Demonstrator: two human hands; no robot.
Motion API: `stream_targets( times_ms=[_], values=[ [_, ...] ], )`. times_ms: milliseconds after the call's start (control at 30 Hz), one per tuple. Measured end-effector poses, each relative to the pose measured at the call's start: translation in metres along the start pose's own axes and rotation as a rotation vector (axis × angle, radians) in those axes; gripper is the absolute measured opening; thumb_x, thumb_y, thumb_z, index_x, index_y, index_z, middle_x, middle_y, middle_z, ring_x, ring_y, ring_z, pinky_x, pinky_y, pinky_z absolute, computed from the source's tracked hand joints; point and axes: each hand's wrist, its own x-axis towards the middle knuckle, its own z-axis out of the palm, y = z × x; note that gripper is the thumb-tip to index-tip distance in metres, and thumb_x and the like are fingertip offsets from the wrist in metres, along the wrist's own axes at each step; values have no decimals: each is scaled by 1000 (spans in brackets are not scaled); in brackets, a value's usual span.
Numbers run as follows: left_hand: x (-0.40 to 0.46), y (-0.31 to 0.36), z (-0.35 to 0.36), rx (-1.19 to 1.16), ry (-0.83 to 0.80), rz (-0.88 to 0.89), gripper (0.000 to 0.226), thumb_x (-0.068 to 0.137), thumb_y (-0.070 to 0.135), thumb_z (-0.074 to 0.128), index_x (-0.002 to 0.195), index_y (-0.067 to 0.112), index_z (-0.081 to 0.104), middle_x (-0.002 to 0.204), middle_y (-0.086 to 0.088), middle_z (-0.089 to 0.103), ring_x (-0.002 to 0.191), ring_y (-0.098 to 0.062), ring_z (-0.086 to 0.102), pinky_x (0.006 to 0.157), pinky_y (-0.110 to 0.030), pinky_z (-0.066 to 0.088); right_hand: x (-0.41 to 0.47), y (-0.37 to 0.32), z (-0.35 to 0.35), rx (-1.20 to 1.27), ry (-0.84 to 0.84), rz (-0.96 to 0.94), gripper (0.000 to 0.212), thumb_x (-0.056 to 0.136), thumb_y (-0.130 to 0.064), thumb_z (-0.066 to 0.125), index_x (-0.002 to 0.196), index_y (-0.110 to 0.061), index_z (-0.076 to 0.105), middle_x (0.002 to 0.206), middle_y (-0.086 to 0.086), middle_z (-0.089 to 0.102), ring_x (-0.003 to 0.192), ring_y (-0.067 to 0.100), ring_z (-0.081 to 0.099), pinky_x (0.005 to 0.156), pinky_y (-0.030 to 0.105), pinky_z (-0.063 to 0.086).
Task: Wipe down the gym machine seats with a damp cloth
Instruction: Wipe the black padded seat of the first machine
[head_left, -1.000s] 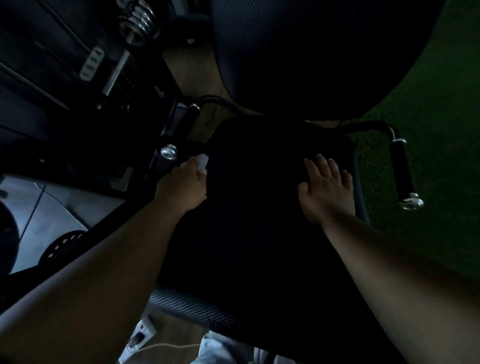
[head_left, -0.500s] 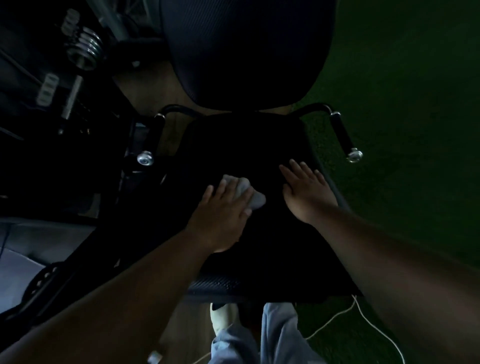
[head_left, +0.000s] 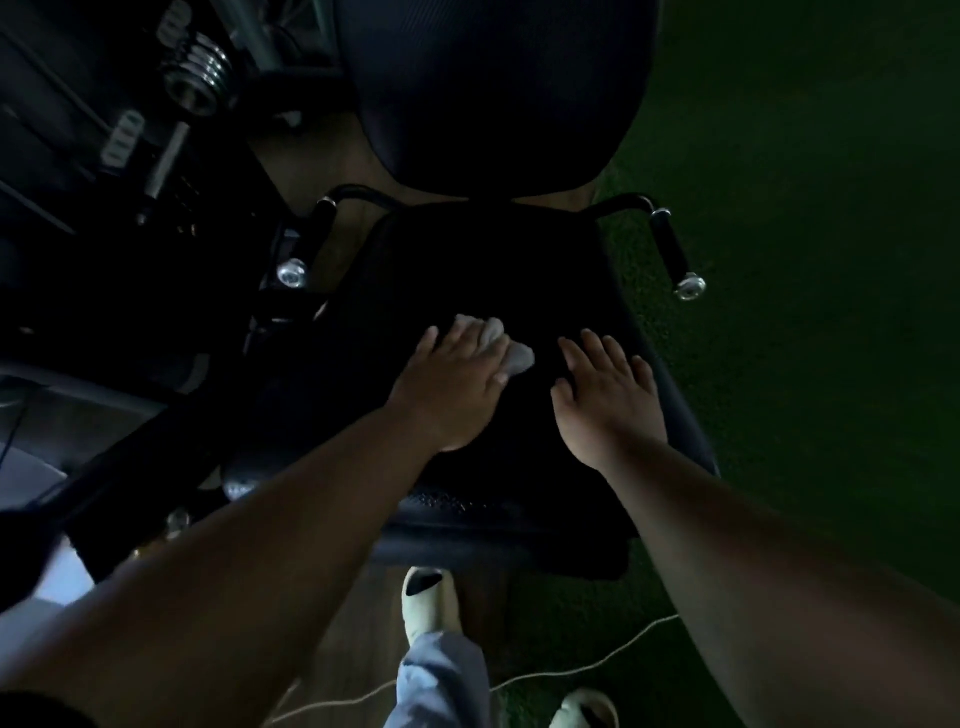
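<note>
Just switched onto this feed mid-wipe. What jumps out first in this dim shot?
The pale cloth stands out most, pressed onto the middle of the dark seat under the left hand. Just to its right, the right hand lies flat on the seat with fingers spread. Either side of the seat, two black handles with shiny end caps catch the light, one at left and one at right.

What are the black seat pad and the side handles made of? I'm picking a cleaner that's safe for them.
Black seat pad: probably vinyl or synthetic leather; its front edge shows a fine woven-look texture with dull sheen. Side handles: likely a matte black rubber or foam sleeve on a dark tube, with a shiny metal end cap. Dim light leaves this uncertain.
</note>
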Motion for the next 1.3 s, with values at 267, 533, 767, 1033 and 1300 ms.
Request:
stream_targets(
  times_ms=[267,533,767,1033,1300],
  values=[
    [-73,-84,10,5,87,-521,53,100,38,31,152,25,24,161,-3,22,149,-24,16,117,-57,13,-1,5,3,15,7,-56,60,99,-43,21,157,-29,15,167,-1,5,153,21,2,123,47,5],
    [-35,30,9,-10,40,-67,54,102,41,17,156,33,14,166,-1,10,152,-24,7,120,-50,10,3,6,6,-4,35,-48,58,100,-41,24,156,-31,18,166,-2,8,153,20,4,123,46,5],
    [-52,-87,0,27,-1,-461,55,102,37,26,155,28,15,163,-2,12,151,-21,6,118,-59,6,1,3,6,-7,44,-32,59,98,-42,22,156,-31,18,166,-2,9,153,20,4,123,46,6],
    [6,14,3,-23,17,-69,54,104,39,24,156,26,17,165,-9,12,152,-31,6,119,-51,8,1,1,5,-17,56,-25,58,99,-38,26,156,-29,21,166,-3,9,153,19,2,124,43,2],
    [-38,-81,1,58,11,-244,55,103,39,21,156,31,11,166,2,5,152,-18,5,119,-54,10,0,3,3,6,34,-36,57,100,-39,26,156,-29,20,166,-3,9,153,18,2,124,42,3]
  ],
)
